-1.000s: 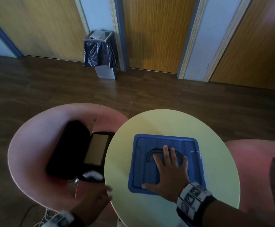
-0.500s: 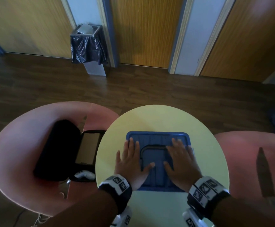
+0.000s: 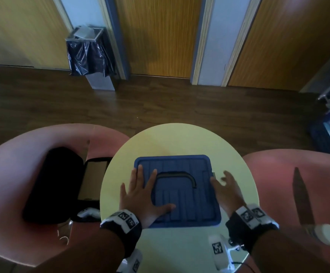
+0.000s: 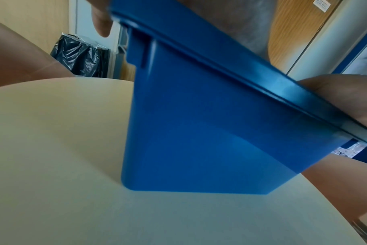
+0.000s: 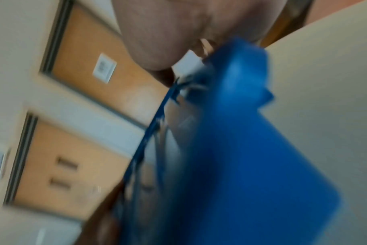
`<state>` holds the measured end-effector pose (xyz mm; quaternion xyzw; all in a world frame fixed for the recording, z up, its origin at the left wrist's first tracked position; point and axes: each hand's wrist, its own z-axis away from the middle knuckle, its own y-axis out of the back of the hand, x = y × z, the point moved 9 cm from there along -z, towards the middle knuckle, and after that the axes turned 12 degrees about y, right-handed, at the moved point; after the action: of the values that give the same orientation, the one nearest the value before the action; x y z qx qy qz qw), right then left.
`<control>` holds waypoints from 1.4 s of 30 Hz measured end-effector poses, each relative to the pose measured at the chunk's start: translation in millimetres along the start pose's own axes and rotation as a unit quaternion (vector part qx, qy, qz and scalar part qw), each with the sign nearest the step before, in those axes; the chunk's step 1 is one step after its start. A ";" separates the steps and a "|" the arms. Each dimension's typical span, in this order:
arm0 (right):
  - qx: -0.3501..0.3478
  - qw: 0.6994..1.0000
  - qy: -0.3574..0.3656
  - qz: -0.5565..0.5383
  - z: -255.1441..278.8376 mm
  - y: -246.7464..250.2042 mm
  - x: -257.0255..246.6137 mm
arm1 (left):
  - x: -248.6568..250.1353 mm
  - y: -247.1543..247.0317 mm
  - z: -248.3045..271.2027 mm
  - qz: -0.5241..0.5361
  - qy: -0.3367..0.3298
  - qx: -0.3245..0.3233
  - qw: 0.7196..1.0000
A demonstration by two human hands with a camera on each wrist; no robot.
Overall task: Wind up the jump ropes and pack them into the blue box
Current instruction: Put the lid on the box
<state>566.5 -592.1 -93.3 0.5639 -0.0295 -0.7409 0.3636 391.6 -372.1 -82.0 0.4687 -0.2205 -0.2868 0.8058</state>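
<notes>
Covering the blue box [image 3: 177, 191], a ribbed lid [image 3: 182, 201] with a dark handle [image 3: 177, 175] hides whatever lies inside, so no jump ropes can be made out in any view. The box stands near the middle of the round yellow counter [image 3: 180, 138]. The left hand [image 3: 140, 196] lies flat on the lid's left part, fingers [image 3: 139, 173] straight and spread wide, thumb stretched toward the centre. The right hand [image 3: 226, 189] is at the box's right edge; its fingers look loosely spread and are smeared by motion, and it may be touching the rim by a small pale clip [image 3: 213, 174], though that contact is hard to confirm. The right wrist view is badly blurred, showing only a blue wall [image 5: 241, 149] and a fingertip [image 5: 153, 41] above it. From the left wrist, the box's side [image 4: 199, 132] rises from the counter under the lid's rim.

On the pink chair [image 3: 22, 154] to the left rests an open black case [image 3: 61, 184], with a white object [image 3: 88, 212] just beside it, partly cut off by the counter's edge. A bin [image 3: 89, 54] lined with a black bag stands against the far wall.
</notes>
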 end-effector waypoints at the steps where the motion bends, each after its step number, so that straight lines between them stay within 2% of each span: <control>1: -0.006 0.998 -0.038 -0.041 -3.2 1.8 9.8 | -0.3 0.1 0.3 0.000 0.000 0.001 1.000; 4: -0.050 0.990 -0.075 -0.104 -3.9 4.6 17.2 | 0.2 0.6 0.1 0.000 0.003 0.003 1.000; 12: -0.078 0.984 -0.049 -0.151 -0.8 12.7 13.4 | 1.3 1.7 0.2 -0.004 0.004 0.019 1.000; 17: -0.112 0.992 -0.006 -0.055 -4.1 1.1 8.9 | 0.8 2.5 0.3 -0.017 0.004 0.025 1.000; 21: -0.121 0.982 0.049 0.133 -8.4 -3.4 -5.2 | 2.0 3.3 0.6 -0.018 0.001 0.025 1.000; 25: -0.072 0.980 0.084 0.168 0.0 -7.4 -26.3 | 2.5 3.5 -1.3 -0.011 -0.001 0.027 1.000; 26: -0.054 0.968 0.114 0.217 3.9 -9.6 -34.2 | 2.6 4.0 -1.6 -0.009 -0.002 0.028 1.000; 27: -0.062 0.942 0.165 0.287 10.3 -18.5 -45.1 | 2.4 4.3 -1.6 -0.004 -0.002 0.031 0.999; 29: -0.122 0.864 0.284 0.397 26.1 -50.4 -63.3 | 3.2 3.4 -1.0 0.009 -0.006 0.033 0.999; 30: -0.163 0.828 0.320 0.430 32.6 -67.6 -65.9 | 2.9 3.6 -0.6 0.015 -0.008 0.036 0.999; 32: -0.214 0.780 0.343 0.477 36.7 -93.1 -58.5 | 1.3 6.6 -1.0 0.048 -0.020 0.054 0.997; 34: -0.216 0.763 0.340 0.505 35.8 -100.2 -52.2 | -4.1 15.3 0.5 0.143 -0.025 0.092 0.985; 35: -0.211 0.758 0.339 0.515 34.2 -100.2 -50.4 | -11.8 17.2 -0.8 0.211 -0.008 0.108 0.971; 36: -0.210 0.755 0.336 0.522 33.4 -99.5 -48.6 | -24.3 13.8 -5.2 0.284 0.037 0.104 0.952; 38: -0.209 0.758 0.333 0.521 33.2 -97.5 -49.3 | -50.2 -4.7 -14.6 0.423 0.172 0.031 0.889; 39: -0.209 0.762 0.335 0.513 32.9 -97.4 -50.0 | -56.5 -14.1 -17.4 0.450 0.218 -0.009 0.866; 40: -0.209 0.764 0.335 0.510 33.0 -97.7 -50.6 | -57.7 -17.4 -17.6 0.444 0.238 -0.038 0.863; 42: -0.206 0.766 0.337 0.508 33.2 -98.1 -51.3 | -60.7 -15.1 -18.4 0.423 0.230 -0.030 0.876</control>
<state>493.5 -503.0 -84.0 0.5913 -0.0336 -0.1992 0.7807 354.4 -325.9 -109.2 0.3592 -0.1977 0.1908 0.8919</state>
